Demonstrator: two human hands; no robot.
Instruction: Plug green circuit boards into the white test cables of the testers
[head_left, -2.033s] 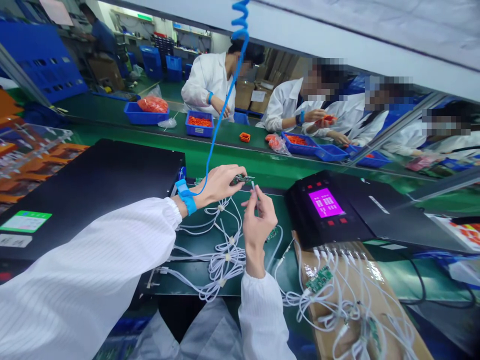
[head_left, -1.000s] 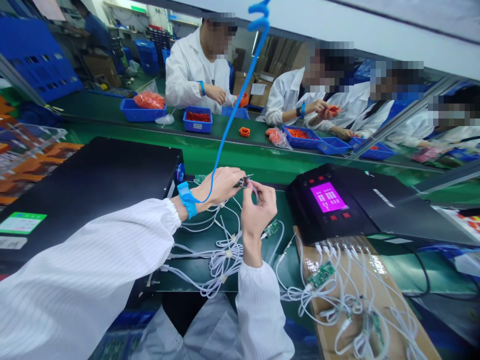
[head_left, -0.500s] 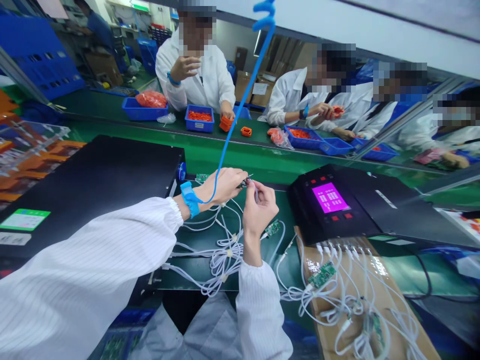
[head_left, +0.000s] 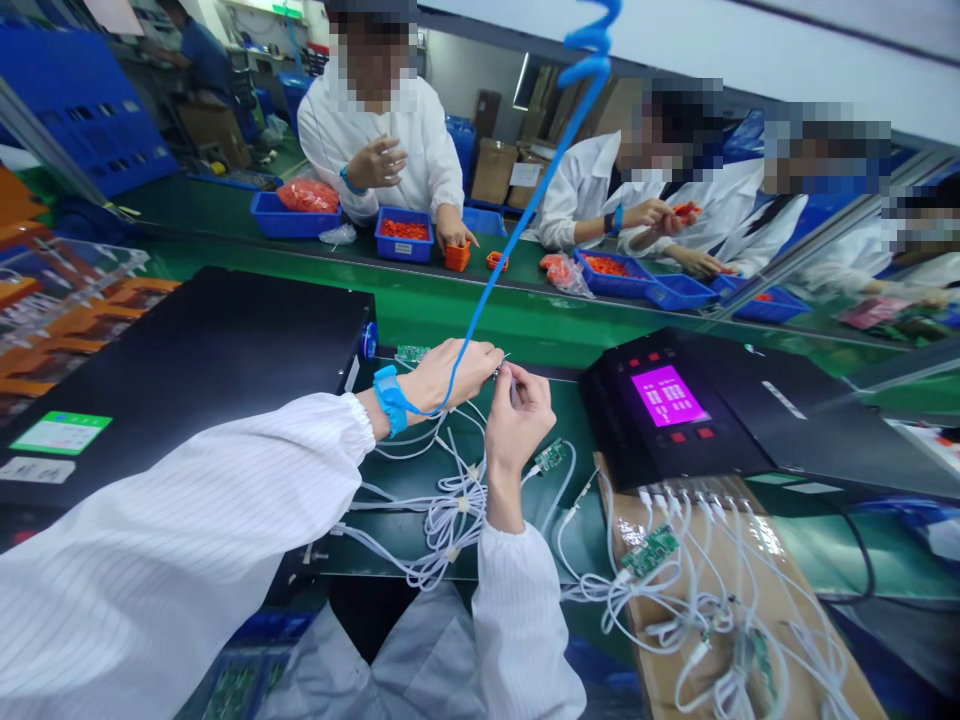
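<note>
My left hand (head_left: 452,375) is closed around a small circuit board (head_left: 498,370), of which only an end shows past the fingers. A blue wrist strap (head_left: 389,398) with a coiled blue cord (head_left: 525,215) sits on that wrist. My right hand (head_left: 517,420) pinches the plug of a white cable (head_left: 512,380) right against the board's end. Both hands hover over a tangle of white cables (head_left: 450,510) on the green bench. A second small green board (head_left: 553,455) lies just right of my right hand.
A black tester with a magenta screen (head_left: 669,396) stands at the right, its white leads running over a cardboard sheet (head_left: 757,580) with a green board (head_left: 649,550). A black box (head_left: 187,370) fills the left. Across the conveyor (head_left: 480,310), several people in white coats handle orange parts in blue bins (head_left: 403,235).
My right hand has brought the cable plug up from a gap to the board held in my left hand. The person opposite has straightened up and moved their hands.
</note>
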